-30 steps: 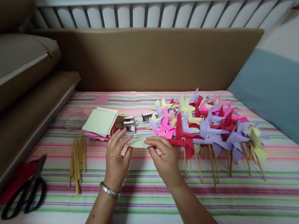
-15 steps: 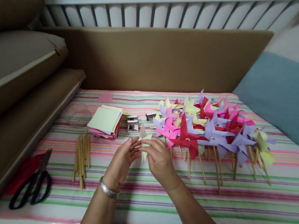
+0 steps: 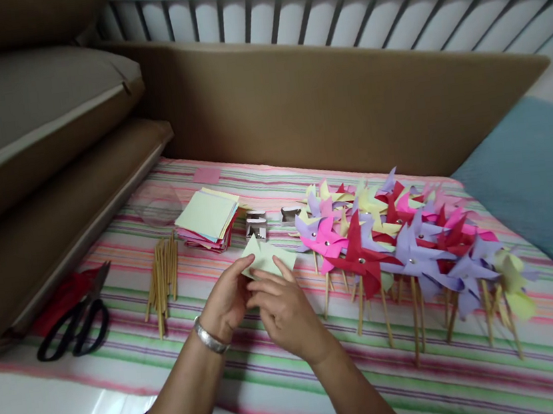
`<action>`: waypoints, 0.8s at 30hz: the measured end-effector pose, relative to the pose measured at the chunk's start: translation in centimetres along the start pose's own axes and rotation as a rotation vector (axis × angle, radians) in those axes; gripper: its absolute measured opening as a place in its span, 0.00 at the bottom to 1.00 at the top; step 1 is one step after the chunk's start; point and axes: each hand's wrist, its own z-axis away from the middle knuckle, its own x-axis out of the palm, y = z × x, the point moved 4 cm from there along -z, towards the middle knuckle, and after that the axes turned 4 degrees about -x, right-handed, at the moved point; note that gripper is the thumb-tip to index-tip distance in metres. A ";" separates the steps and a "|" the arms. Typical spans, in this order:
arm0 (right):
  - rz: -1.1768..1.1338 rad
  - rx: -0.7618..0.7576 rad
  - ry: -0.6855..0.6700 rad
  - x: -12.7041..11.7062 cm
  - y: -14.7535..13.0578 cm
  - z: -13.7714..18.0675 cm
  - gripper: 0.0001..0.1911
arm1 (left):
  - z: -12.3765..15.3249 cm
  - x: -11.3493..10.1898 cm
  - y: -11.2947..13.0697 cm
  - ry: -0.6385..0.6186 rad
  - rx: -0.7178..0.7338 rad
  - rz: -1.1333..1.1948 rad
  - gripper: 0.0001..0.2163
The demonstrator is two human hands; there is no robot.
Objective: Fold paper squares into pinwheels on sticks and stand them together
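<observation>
A pale green paper square [image 3: 268,256] with cut flaps is held up at the centre of the head view. My left hand [image 3: 229,293], a silver bracelet at its wrist, grips the paper's left side with the thumb on top. From the right, my right hand [image 3: 281,307] touches the paper with its fingers, which hide its lower edge. Just beyond the paper lie small opened boxes of metal pins [image 3: 256,224]. To the right stands a crowd of finished paper pinwheels [image 3: 363,257] on thin sticks, in red, purple, pink and yellow.
A stack of coloured paper squares [image 3: 208,217] lies left of the boxes. Nearer are wooden sticks [image 3: 164,274] and black-handled scissors [image 3: 77,325] by a red wrapper [image 3: 59,304]. Brown cushions [image 3: 44,121] rise at left; a brown board [image 3: 325,107] closes the back.
The paper has been turned from nearly edge-on to flatter, with its face now visible. My hands have shifted slightly down, and the view has swung a little left.
</observation>
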 end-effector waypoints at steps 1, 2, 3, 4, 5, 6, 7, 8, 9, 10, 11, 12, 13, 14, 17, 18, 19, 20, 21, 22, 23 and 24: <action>-0.024 0.002 0.012 -0.1 0.0 0.0 0.15 | -0.1 -0.2 0.0 0.019 0.008 -0.007 0.05; -0.056 0.004 0.032 -0.4 0.0 0.1 0.15 | -0.3 -0.4 0.0 0.048 0.031 -0.012 0.06; -0.095 0.004 0.062 -0.6 0.0 0.1 0.15 | -0.4 -0.6 0.1 0.077 0.066 -0.019 0.06; -0.136 0.008 0.105 -1.0 0.2 0.2 0.14 | -0.6 -0.8 0.3 0.096 0.105 -0.024 0.05; -0.174 0.026 0.166 -1.5 0.5 0.4 0.14 | -0.7 -0.9 0.5 0.101 0.143 -0.028 0.03; -0.206 0.068 0.243 -1.9 1.0 0.6 0.14 | -0.7 -1.0 0.7 0.101 0.179 -0.028 0.01; -0.231 0.139 0.332 -2.4 1.7 0.8 0.12 | -0.7 -1.2 1.0 0.102 0.209 -0.027 0.03; -0.258 0.240 0.424 -2.7 2.5 1.1 0.11 | -0.7 -1.3 1.4 0.104 0.228 -0.026 0.05; -0.299 0.368 0.510 -2.8 3.5 1.6 0.08 | -0.7 -1.4 1.7 0.110 0.240 -0.027 0.07; -0.367 0.511 0.577 -2.7 4.5 2.0 0.07 | -0.6 -1.6 2.0 0.117 0.250 -0.030 0.07; -0.464 0.654 0.617 -2.3 5.3 2.4 0.08 | -0.5 -1.7 2.3 0.121 0.257 -0.039 0.07; -0.586 0.781 0.624 -1.6 6.0 2.7 0.13 | -0.3 -1.8 2.5 0.116 0.259 -0.053 0.07; -0.722 0.880 0.601 -0.7 6.4 2.9 0.17 | -0.2 -1.8 2.7 0.102 0.258 -0.071 0.08; -0.852 0.940 0.559 0.2 6.5 2.9 0.20 | -0.2 -1.8 2.8 0.083 0.251 -0.092 0.07; -1.074 0.945 0.493 1.7 5.9 2.3 0.20 | 0.0 -1.3 2.5 0.029 0.225 -0.123 0.08; -1.097 0.921 0.513 1.9 5.7 2.1 0.19 | 0.0 -1.1 2.4 0.007 0.222 -0.108 0.08; -1.106 0.903 0.548 1.9 5.5 1.9 0.19 | 0.0 -0.8 2.2 -0.021 0.225 -0.082 0.09; -1.109 0.895 0.588 1.8 5.4 1.8 0.19 | 0.0 -0.5 1.9 -0.055 0.234 -0.052 0.10; -1.108 0.893 0.627 1.7 5.4 1.8 0.19 | 0.1 -0.1 1.7 -0.091 0.246 -0.028 0.10; -1.107 0.892 0.658 1.5 5.5 1.8 0.19 | 0.1 0.3 1.4 -0.121 0.264 -0.019 0.11; -1.106 0.893 0.681 1.4 5.5 1.8 0.19 | 0.1 0.5 1.1 -0.139 0.284 -0.028 0.11; -1.106 0.893 0.692 1.4 5.6 1.8 0.19 | 0.1 0.7 0.8 -0.143 0.307 -0.053 0.12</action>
